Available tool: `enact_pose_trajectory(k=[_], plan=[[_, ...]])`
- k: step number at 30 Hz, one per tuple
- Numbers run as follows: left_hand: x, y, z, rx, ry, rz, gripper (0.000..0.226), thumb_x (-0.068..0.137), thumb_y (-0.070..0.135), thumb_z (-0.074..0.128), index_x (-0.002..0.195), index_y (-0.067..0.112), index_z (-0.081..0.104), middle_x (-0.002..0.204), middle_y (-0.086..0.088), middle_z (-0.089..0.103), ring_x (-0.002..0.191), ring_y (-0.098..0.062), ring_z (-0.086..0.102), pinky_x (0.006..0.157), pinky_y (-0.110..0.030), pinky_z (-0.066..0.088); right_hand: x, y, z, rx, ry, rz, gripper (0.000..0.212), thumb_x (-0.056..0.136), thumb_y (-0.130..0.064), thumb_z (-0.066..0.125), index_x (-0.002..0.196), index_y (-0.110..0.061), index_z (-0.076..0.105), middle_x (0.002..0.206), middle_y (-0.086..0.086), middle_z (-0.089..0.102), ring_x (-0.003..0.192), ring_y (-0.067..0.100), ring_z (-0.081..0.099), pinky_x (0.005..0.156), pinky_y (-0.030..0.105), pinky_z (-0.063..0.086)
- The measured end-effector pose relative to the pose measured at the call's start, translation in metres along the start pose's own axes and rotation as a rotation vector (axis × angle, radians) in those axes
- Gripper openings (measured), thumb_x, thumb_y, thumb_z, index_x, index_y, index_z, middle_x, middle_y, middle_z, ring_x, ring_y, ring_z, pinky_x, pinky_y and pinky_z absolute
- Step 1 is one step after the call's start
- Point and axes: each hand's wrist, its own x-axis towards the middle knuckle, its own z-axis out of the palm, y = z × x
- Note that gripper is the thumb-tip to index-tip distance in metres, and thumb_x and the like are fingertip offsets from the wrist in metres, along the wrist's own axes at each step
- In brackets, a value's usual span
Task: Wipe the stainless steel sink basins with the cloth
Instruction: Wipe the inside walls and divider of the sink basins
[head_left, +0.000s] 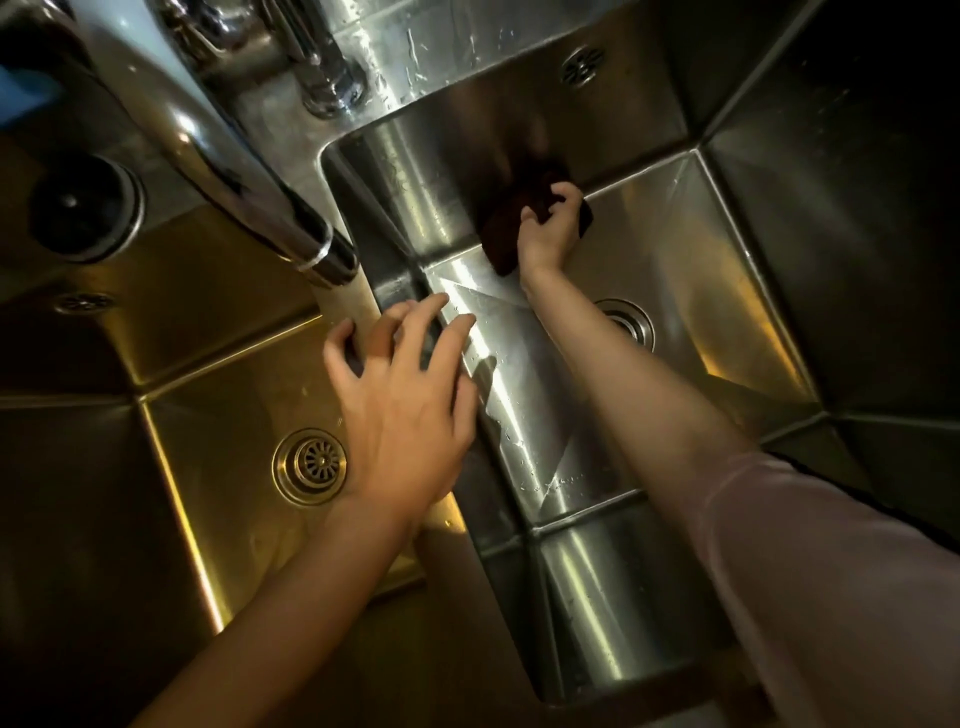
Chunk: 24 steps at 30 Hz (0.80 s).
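1. Our right hand (548, 231) is down in the right basin (691, 291), fingers curled round the dark cloth (524, 218).
2. We press that cloth against the far wall, right where it meets the basin floor.
3. Our left hand (402, 400) rests on the divider (358, 306) between the basins, fingers spread and holding nothing.
4. Left basin (156, 364) glows yellow; the faucet (249, 171) juts over the divider.

right hand (548, 234) stretched way forward, fingers curled in a tight grip, forearm bare with a pale sleeve (831, 571) pushed up past the elbow, left hand (405, 395) nearer, palm down, fingers spread and loosely bent, bare forearm
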Motion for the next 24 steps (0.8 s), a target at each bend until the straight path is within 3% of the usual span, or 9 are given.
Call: enact_pose_trajectory(k=[8, 13, 18, 24], plan=[[0.0, 0.002, -0.003, -0.039, -0.028, -0.025, 0.038, 0.086, 0.028, 0.052, 0.123, 0.022, 0.057, 0.143, -0.002, 0.046, 0.132, -0.02, 0.035, 0.11, -0.054, 0.018, -0.034, -0.076, -0.037, 0.197, 0.033, -0.236, 0.042, 0.085, 0.003, 0.061, 0.125, -0.007, 0.051, 0.108, 0.004, 0.048, 0.109, 0.02, 0.051, 0.097, 0.032, 0.043], [0.0, 0.004, -0.005, -0.025, -0.054, -0.033, 0.035, 0.087, 0.03, 0.05, 0.12, 0.023, 0.061, 0.144, -0.002, 0.046, 0.133, -0.021, 0.036, 0.111, -0.057, 0.022, -0.05, -0.117, -0.06, 0.349, 0.069, -0.359, 0.041, 0.084, 0.006, 0.062, 0.122, -0.004, 0.052, 0.11, 0.004, 0.049, 0.108, 0.018, 0.049, 0.093, 0.021, 0.038], [0.0, 0.005, -0.005, -0.025, -0.053, -0.032, 0.033, 0.087, 0.03, 0.048, 0.116, 0.023, 0.063, 0.144, -0.002, 0.047, 0.135, -0.022, 0.037, 0.111, -0.057, 0.021, -0.03, -0.121, -0.068, 0.338, 0.084, -0.295, 0.039, 0.088, 0.006, 0.057, 0.125, -0.005, 0.048, 0.127, 0.013, 0.05, 0.122, 0.021, 0.047, 0.102, 0.032, 0.043], [0.0, 0.004, -0.003, -0.044, -0.025, -0.018, 0.032, 0.088, 0.029, 0.05, 0.114, 0.021, 0.065, 0.143, -0.004, 0.049, 0.136, -0.023, 0.037, 0.11, -0.059, 0.021, 0.011, -0.064, -0.056, 0.141, 0.025, -0.205, 0.04, 0.087, 0.007, 0.055, 0.124, -0.006, 0.047, 0.121, 0.008, 0.048, 0.118, 0.019, 0.047, 0.104, 0.037, 0.043]])
